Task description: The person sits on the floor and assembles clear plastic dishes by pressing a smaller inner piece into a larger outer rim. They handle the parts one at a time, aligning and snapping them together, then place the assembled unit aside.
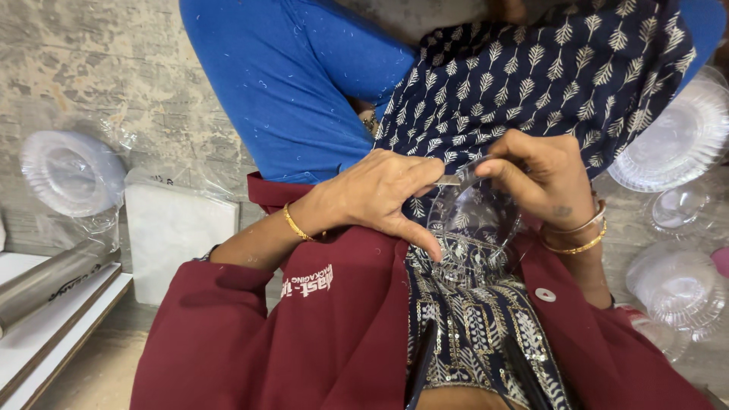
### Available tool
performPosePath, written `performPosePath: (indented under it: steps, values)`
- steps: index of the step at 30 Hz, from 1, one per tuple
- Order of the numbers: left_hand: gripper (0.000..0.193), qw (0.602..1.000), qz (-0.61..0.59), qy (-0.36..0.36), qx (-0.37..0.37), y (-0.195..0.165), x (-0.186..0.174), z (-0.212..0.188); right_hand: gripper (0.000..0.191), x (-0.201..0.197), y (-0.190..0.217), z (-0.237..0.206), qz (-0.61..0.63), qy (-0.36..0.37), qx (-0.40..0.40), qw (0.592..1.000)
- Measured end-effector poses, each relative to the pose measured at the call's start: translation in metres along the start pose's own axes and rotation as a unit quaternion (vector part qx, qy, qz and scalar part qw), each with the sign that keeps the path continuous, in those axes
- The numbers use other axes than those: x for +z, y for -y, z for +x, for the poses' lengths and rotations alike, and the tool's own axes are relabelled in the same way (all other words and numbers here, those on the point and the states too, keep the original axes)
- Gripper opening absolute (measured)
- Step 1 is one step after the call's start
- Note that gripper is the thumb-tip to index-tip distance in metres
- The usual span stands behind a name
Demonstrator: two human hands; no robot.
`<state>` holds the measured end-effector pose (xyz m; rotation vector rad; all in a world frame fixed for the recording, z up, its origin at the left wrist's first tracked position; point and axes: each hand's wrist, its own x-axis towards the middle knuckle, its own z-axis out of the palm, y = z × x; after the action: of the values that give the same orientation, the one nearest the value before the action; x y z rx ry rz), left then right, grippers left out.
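Head view, frame centre: we see left hand (pixel 380 199) and right hand (pixel 543 178) both pinching the rim of one clear plastic plate (pixel 474 224) held over the lap. Gold bangles (pixel 575 237) on right wrist. Farther out, stacked clear plates (pixel 676 144) at right, another bagged stack (pixel 72 173) upper left on floor.

Left hand (pixel 380 193) pinching, right hand (pixel 543 171) curled, fingertips close together

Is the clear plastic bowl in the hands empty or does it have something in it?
Empty: the clear bowl, held between left hand and right hand, shows only the patterned fabric through it.
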<state>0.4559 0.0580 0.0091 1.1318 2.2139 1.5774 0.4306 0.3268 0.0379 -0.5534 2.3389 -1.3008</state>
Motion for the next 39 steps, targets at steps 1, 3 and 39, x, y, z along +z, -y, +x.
performPosePath:
  steps: [1,3,39]
  values:
    - [0.077,1.0,-0.004,0.003,-0.004,0.001,0.0,-0.001,0.015,0.001,-0.001,0.0,0.001,0.001,0.0,1.0]
    - [0.077,1.0,-0.005,0.002,0.0,0.002,0.002,-0.002,0.014,0.002,-0.003,0.001,0.003,0.003,-0.001,1.0]
    - [0.072,0.997,0.031,-0.05,0.04,0.005,0.006,0.009,0.018,-0.011,-0.013,-0.007,0.036,-0.065,0.054,0.996]
